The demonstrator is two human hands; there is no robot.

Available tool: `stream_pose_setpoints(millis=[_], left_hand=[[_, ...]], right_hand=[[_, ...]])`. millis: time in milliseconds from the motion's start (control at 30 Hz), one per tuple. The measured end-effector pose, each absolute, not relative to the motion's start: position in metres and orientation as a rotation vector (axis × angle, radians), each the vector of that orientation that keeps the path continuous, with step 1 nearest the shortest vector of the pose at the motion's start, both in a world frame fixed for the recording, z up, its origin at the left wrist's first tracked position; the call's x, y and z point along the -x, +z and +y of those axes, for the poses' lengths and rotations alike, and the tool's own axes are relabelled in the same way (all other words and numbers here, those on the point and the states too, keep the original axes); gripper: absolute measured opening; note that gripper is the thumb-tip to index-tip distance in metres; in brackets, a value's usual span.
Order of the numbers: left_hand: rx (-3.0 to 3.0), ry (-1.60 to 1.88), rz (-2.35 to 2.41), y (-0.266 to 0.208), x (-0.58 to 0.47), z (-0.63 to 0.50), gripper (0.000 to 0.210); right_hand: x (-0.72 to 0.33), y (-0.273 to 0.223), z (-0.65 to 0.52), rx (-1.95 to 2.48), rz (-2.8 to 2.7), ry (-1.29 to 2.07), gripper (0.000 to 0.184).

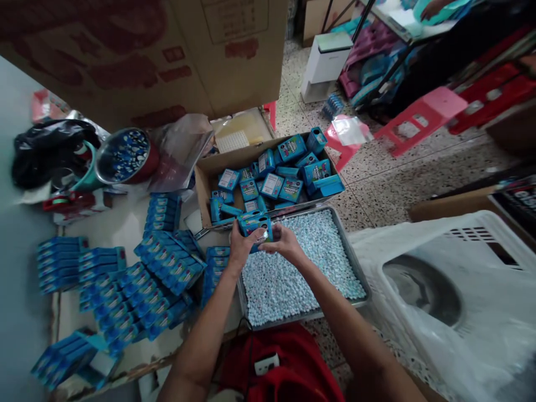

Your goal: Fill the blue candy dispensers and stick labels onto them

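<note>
My left hand [243,244] is closed round the left side of a small blue candy box [257,224], its thumb across the front. On the right side of the same box, my right hand [287,243] pinches its lower corner. Both hands are above the near wall of an open cardboard carton [204,190], which holds many loose blue boxes [291,190] lying at all angles. Below the hands lies a metal tray [363,287] spread with small pale blue and white candies [288,279]. Whether the held box contains anything cannot be seen.
Stacks of blue boxes [167,257] cover the table's left part. Behind them stands a metal bowl [125,156] of blue-and-white pieces. A large cardboard box [146,61] rises at the back. A white plastic-covered crate [439,279] and pink stools [431,114] are on the right.
</note>
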State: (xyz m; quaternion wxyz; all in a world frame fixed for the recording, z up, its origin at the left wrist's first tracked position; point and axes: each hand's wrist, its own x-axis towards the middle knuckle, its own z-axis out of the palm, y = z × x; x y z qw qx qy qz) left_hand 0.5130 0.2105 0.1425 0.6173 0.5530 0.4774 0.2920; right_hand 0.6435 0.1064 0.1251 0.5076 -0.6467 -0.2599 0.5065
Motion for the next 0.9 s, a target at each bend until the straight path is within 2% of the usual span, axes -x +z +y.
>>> stream_pose_setpoints(millis=[100,233,300,433,500,600,700,800,900], left_hand=[[-1.291,0.696,1.186,0.141,-0.502,0.204,0.065],[-1.237,0.727,1.182,0.139,-0.482,0.212,0.068],[-1.179,0.693,1.153,0.137,-0.471,0.215,0.072],[-1.1,0.659,1.143,0.136,-0.46,0.216,0.078],[-1.111,0.664,1.16,0.137,-0.46,0.221,0.077],[-1.173,0.674,1.173,0.138,-0.461,0.231,0.076],[-1.326,0.767,1.207,0.141,-0.46,0.24,0.076],[-1.538,0.887,1.303,0.147,-0.459,0.243,0.077],[-1.677,0.91,1.332,0.152,-0.459,0.24,0.08]], right_hand=[[-0.664,0.129,0.117,1.96,-0.982,0.963,0.051],[-0.744,0.136,0.178,2.29,-1.179,0.348,0.024],[-0.786,0.132,0.215,2.439,-1.235,0.166,0.025],[-0.827,0.121,0.257,2.486,-1.456,0.111,0.041],[-0.824,0.13,0.255,2.454,-1.461,0.081,0.034],[-0.805,0.162,0.233,2.427,-1.351,0.101,0.034],[-0.781,0.197,0.199,2.326,-1.37,0.264,0.036],[-0.756,0.206,0.168,2.201,-1.431,0.637,0.039],[-0.729,0.183,0.137,2.112,-1.422,1.024,0.04]])
